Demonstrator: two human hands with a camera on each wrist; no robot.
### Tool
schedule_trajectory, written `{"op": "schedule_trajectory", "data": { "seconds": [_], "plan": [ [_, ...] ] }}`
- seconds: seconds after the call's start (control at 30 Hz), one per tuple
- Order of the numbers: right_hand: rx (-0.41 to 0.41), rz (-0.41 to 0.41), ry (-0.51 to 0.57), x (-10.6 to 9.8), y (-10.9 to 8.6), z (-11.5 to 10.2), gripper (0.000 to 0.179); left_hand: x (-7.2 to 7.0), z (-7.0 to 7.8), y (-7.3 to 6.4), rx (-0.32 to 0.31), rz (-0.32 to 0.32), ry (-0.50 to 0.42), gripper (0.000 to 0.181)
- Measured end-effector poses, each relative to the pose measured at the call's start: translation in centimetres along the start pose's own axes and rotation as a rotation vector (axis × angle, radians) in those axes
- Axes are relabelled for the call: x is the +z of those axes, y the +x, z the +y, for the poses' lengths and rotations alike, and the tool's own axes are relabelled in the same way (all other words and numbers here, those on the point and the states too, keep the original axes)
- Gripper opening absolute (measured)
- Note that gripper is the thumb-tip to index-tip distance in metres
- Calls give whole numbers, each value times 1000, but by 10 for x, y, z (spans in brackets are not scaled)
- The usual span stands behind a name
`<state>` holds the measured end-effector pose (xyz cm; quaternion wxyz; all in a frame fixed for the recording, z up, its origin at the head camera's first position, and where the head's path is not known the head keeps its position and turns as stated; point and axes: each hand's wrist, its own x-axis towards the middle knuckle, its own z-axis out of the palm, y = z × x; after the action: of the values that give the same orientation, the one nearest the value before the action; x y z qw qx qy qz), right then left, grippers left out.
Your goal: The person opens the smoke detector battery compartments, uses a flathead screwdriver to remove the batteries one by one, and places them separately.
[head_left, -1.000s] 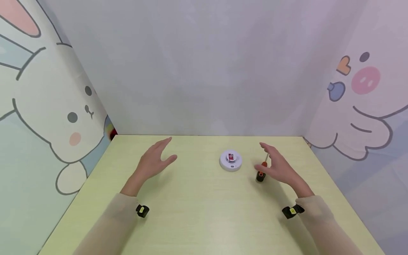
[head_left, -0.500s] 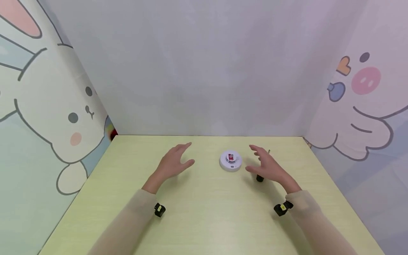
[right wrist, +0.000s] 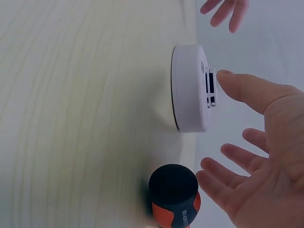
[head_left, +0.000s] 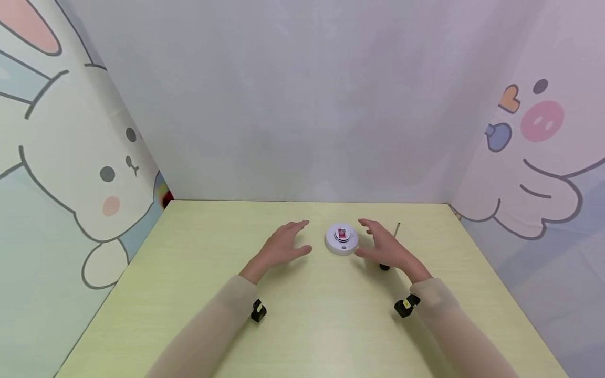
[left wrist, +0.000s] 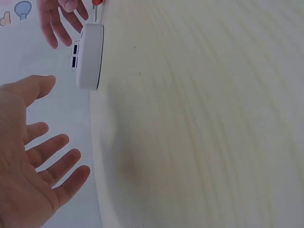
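R grip [head_left: 388,253], disc [head_left: 341,239] just L

In the head view, the left hand [head_left: 281,247] points to two o'clock, the right hand [head_left: 385,250] to ten. Left forearm [head_left: 208,328] runs toward one o'clock, right forearm [head_left: 460,331] toward eleven. Both hands: fingers [left wrist: 71,184] extended, thumb [left wrist: 40,89] apart.
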<state>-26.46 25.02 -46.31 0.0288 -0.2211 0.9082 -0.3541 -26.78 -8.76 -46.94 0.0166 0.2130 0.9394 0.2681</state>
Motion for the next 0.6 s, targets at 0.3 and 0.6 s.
{"op": "schedule_trajectory", "data": {
  "seconds": [0.3, 0.6],
  "plan": [
    [4, -14, -21, 6, 7, -3, 89, 14, 19, 13, 34, -33, -38, 76],
    [30, -31, -49, 11, 13, 4, 88, 20, 26, 25, 36, -46, -36, 76]
  ]
}}
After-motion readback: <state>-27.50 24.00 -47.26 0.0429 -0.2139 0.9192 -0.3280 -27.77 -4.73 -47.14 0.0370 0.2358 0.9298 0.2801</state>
